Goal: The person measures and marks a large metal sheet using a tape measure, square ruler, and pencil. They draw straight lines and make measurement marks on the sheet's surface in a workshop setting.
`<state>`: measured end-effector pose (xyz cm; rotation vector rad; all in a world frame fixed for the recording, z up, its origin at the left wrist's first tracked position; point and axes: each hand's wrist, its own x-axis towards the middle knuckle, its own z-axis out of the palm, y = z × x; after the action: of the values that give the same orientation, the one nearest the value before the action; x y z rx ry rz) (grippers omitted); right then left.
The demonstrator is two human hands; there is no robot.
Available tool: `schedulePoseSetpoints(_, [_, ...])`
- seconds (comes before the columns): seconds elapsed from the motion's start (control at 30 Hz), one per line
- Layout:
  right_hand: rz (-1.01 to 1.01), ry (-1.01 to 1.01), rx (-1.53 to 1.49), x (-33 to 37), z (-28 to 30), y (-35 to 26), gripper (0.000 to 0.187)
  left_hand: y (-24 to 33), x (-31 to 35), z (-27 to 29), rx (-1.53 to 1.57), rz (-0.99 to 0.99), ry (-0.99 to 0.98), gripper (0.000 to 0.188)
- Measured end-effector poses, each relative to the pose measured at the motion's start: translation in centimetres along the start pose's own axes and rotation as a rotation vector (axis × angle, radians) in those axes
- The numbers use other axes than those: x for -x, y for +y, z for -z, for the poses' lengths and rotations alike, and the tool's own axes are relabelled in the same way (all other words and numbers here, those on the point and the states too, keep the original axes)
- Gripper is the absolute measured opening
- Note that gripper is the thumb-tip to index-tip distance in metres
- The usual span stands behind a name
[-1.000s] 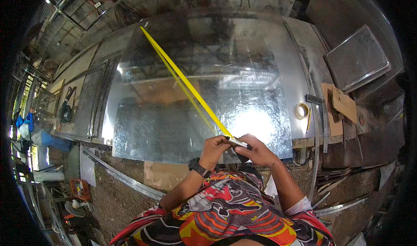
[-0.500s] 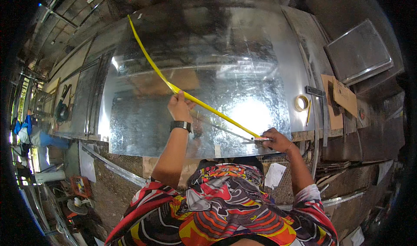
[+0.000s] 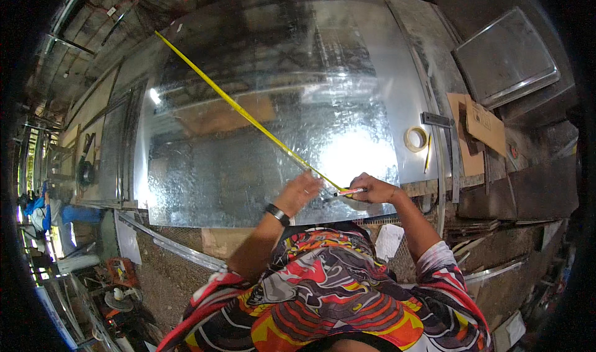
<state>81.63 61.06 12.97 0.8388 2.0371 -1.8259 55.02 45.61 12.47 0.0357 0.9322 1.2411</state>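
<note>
While the right hand (image 3: 370, 189) curls its fingers around a white-and-red marker (image 3: 351, 191) and the near end of a yellow measuring tape (image 3: 230, 99), the left hand (image 3: 298, 193) has its fingers loosely extended just beside the tape; blur hides whether they touch it. From the right fingers the tape runs past the left fingertips and away to the far left, over a shiny metal sheet (image 3: 217, 172) beneath both hands. The marker's dark tip points from the right fingers toward the left hand. Beyond and to the right of the right fingers lie a tape roll (image 3: 406, 142), a pencil (image 3: 428, 156) and a black-handled square (image 3: 437, 120).
</note>
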Motion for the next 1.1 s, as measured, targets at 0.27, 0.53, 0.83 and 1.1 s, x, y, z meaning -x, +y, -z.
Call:
schedulePoseSetpoints(0.27, [-0.045,0.007,-0.023,-2.7,1.0,2.0,0.022,-6.6,-4.4,-2.0,-0.162,-0.046,0.132,0.028])
schedulePoseSetpoints(0.53, [-0.129,0.136,0.482,-0.4,5.2,-0.6,0.035,-7.6,-8.9,-1.0,-0.243,-0.302,0.358,0.029])
schedulePoseSetpoints(0.83, [-0.318,0.318,0.807,3.7,11.2,-0.7,0.043,-1.5,-4.8,2.1,0.040,-0.330,0.447,0.027])
schedulePoseSetpoints(1.1, [-0.339,0.564,0.999,0.3,10.6,5.5,0.044,-3.7,-5.9,4.4,-0.003,-0.157,0.731,0.034])
